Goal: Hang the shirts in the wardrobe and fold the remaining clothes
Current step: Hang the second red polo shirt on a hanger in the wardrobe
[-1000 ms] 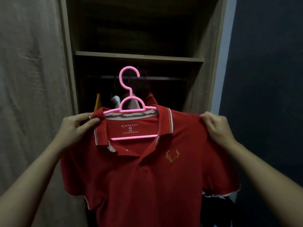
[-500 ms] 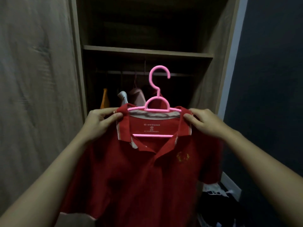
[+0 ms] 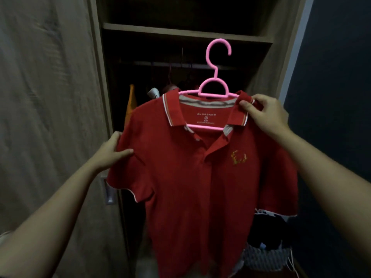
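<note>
A red polo shirt (image 3: 192, 177) with a gold antler emblem hangs on a pink plastic hanger (image 3: 215, 85), held up in front of the open wardrobe (image 3: 188, 33). My right hand (image 3: 265, 115) pinches the right side of the collar at the hanger's end. My left hand (image 3: 111, 151) grips the shirt's left shoulder near the sleeve. The hanger's hook points up, below the shelf and in front of the dark rail (image 3: 176, 64); it is not on the rail.
Several garments hang inside on the rail, among them an orange one (image 3: 130, 103) and a pale one (image 3: 153, 92). The wardrobe door (image 3: 46, 117) stands at the left with a handle (image 3: 109, 192). A pile of dark and striped clothes (image 3: 265, 255) lies at lower right.
My left hand has slid from the collar down to the left shoulder. The shirt and hanger have shifted right and up, and the shirt now hangs spread out flat.
</note>
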